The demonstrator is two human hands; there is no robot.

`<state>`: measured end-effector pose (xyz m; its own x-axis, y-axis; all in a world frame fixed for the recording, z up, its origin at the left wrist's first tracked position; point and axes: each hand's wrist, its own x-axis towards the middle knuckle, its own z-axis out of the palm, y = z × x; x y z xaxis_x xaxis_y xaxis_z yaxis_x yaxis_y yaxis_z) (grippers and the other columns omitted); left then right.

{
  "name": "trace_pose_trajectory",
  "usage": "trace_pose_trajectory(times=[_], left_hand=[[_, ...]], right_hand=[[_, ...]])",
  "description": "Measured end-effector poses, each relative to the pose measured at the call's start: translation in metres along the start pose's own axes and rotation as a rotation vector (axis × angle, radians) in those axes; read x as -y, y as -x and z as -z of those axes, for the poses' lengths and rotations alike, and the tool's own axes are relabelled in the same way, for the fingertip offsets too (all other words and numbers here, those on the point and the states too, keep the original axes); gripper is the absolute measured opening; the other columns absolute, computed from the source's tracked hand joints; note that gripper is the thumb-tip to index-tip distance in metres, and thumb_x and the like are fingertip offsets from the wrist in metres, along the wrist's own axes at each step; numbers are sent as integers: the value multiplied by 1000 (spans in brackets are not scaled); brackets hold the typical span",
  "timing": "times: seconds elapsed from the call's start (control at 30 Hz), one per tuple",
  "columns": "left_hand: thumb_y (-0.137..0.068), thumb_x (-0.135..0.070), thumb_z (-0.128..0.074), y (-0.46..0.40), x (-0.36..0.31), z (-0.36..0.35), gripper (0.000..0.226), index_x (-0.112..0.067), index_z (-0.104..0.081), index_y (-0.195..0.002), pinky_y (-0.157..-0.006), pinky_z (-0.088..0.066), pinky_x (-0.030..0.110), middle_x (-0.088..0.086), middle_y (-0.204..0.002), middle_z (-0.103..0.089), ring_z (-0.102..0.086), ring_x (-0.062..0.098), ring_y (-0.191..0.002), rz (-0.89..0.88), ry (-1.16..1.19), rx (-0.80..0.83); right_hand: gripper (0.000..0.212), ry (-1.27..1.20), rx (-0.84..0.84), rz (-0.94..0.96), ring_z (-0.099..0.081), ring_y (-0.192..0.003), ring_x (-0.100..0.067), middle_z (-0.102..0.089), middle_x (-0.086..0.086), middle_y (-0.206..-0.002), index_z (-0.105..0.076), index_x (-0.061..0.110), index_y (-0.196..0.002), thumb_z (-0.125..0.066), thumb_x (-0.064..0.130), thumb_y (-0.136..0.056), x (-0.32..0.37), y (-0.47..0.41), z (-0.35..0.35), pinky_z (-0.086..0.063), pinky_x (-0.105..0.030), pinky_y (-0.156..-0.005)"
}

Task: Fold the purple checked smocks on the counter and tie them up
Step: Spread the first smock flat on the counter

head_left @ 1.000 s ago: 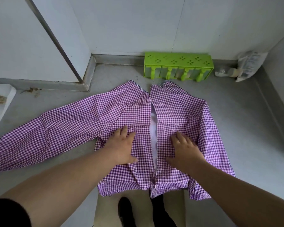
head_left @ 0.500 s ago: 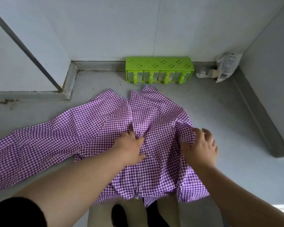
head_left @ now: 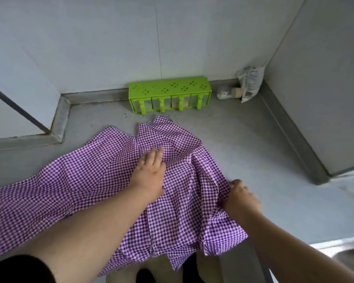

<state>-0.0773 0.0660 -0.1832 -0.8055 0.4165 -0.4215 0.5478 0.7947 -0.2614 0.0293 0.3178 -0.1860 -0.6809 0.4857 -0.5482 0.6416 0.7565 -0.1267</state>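
A purple checked smock (head_left: 86, 180) lies spread on the grey counter (head_left: 264, 170), one sleeve stretched out to the left and its hem hanging over the front edge. My left hand (head_left: 151, 174) rests flat on the middle of the smock, fingers apart, pressing the cloth down. My right hand (head_left: 240, 198) is at the smock's right edge, fingers curled around the folded-in right side of the cloth.
A green plastic rack (head_left: 169, 94) with clear drawers stands against the back wall. A small bottle (head_left: 228, 92) and a crumpled packet (head_left: 250, 83) lie in the back right corner. A raised ledge (head_left: 57, 127) borders the counter at left, a wall panel (head_left: 319, 88) at right.
My right hand has slid from the smock's front panel out to its right edge and taken hold there. My left hand has moved up toward the collar. The view has shifted right.
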Motion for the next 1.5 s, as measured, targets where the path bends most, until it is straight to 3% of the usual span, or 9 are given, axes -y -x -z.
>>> trace_pose_trajectory(times=[0.23, 0.5, 0.63, 0.77, 0.97, 1.17, 1.33, 1.43, 1.5], left_hand=[[-87, -49, -74, -14, -13, -8, 116, -31, 9, -165, -125, -29, 58, 9, -176, 9, -10, 35, -160, -85, 223, 230], [-88, -60, -65, -18, -19, -2, 109, -53, 17, -159, -126, -17, 62, 6, -172, 26, 10, 38, -161, -54, 308, 299], [-85, -81, -54, -19, -23, -3, 107, -51, 16, -160, -126, -17, 60, 9, -172, 26, 10, 39, -160, -46, 293, 297], [-82, -84, -56, -21, -24, -2, 114, -45, 16, -162, -126, -20, 59, 10, -173, 24, 8, 39, -161, -45, 276, 299], [-78, -85, -59, -24, -23, -5, 125, -34, 17, -164, -128, -21, 57, 9, -174, 21, 5, 38, -161, -23, 278, 284], [-76, -86, -61, -26, -23, -4, 132, -30, 21, -164, -127, -20, 60, 8, -174, 21, 3, 37, -161, -19, 276, 288], [-72, -89, -60, -33, -25, -6, 131, -33, 17, -163, -121, -25, 70, 2, -173, 25, 5, 31, -162, -62, 246, 274], [-75, -91, -51, -35, -25, -7, 122, -34, 7, -165, -122, -25, 68, 0, -174, 19, 3, 29, -162, -84, 265, 254], [-82, -85, -48, -33, -18, -5, 109, -33, -2, -165, -124, -24, 64, -3, -176, 9, -2, 25, -161, -124, 303, 186]], right_hand=[[30, 380, 230, 286, -69, -99, -19, -72, 0, -118, -66, 22, -120, -51, 33, -96, -21, -67, 39, -57, -32, -85], [35, 301, -629, 248, -58, -108, -44, -54, -19, -122, -52, 16, -127, -51, 10, -93, -8, -126, 157, -53, -48, -78], [25, 336, -350, 374, -67, -106, -35, -62, -10, -123, -53, 21, -121, -49, 31, -99, 13, -92, 108, -56, -45, -85], [81, 475, -176, 339, -55, -126, -32, -44, -9, -142, -35, 20, -144, -62, 69, -86, -4, -67, 58, -50, -47, -97], [47, 160, -167, 245, -65, -115, -34, -58, -15, -134, -34, 20, -147, -47, 18, -102, -21, -80, 60, -54, -48, -96], [36, 639, -36, 503, -63, -117, -26, -62, -3, -134, -55, 27, -138, -46, 36, -104, -51, -94, 92, -51, -42, -100], [34, 711, 61, 386, -67, -105, -25, -71, -2, -116, -68, 26, -122, -56, 42, -94, -49, -104, 115, -56, -39, -94], [35, 527, -1, 487, -63, -99, -22, -67, -4, -113, -69, 20, -110, -43, 39, -94, -13, -90, 107, -56, -41, -91], [37, 345, -29, 577, -56, -123, -25, -56, -4, -140, -58, 30, -131, -45, 41, -99, 10, -77, 92, -51, -46, -103]])
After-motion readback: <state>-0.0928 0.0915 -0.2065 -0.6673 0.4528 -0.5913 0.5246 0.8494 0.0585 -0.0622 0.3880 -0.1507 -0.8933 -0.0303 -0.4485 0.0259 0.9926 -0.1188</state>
